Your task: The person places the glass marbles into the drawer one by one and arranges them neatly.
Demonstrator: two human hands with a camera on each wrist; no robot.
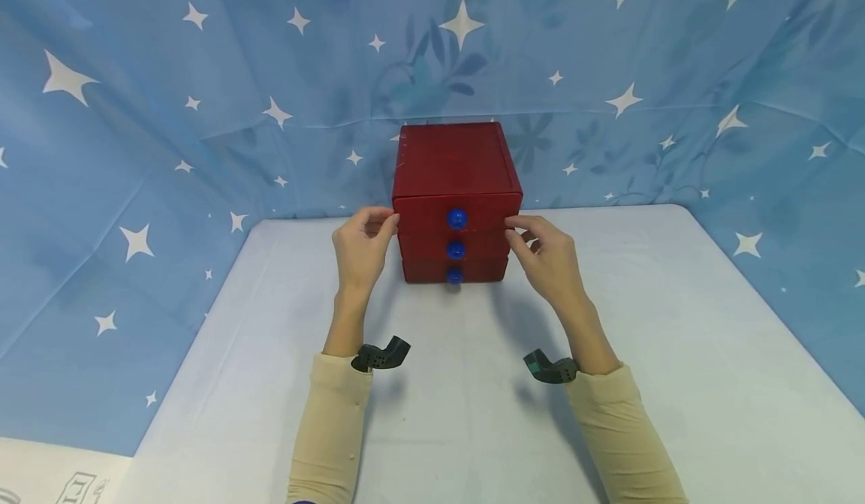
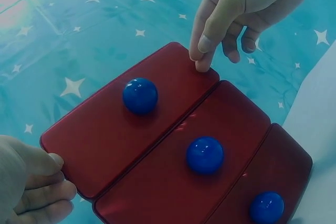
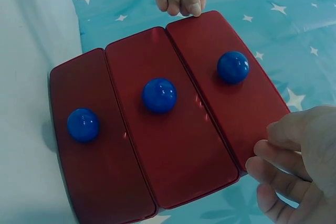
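Note:
A red three-drawer cabinet (image 1: 456,160) stands at the back of the table, its fronts facing me. Each drawer front carries one round blue knob, among them the top knob (image 1: 457,219), the middle knob (image 1: 456,250) and the bottom knob (image 1: 454,276). At the left end of the top drawer front (image 2: 105,145), my left hand (image 1: 360,252) holds the edge with thumb and bent fingers. My right hand (image 1: 550,260) pinches the opposite end, fingertips at the corner. Neither hand touches a knob. All drawers sit flush; the cabinet's back is hidden.
A white cloth covers the table (image 1: 446,429). Behind and beside it hangs a blue curtain (image 1: 324,76) with white stars, close to the cabinet's back. Dark camera mounts sit on both wrists, such as the left mount (image 1: 381,355).

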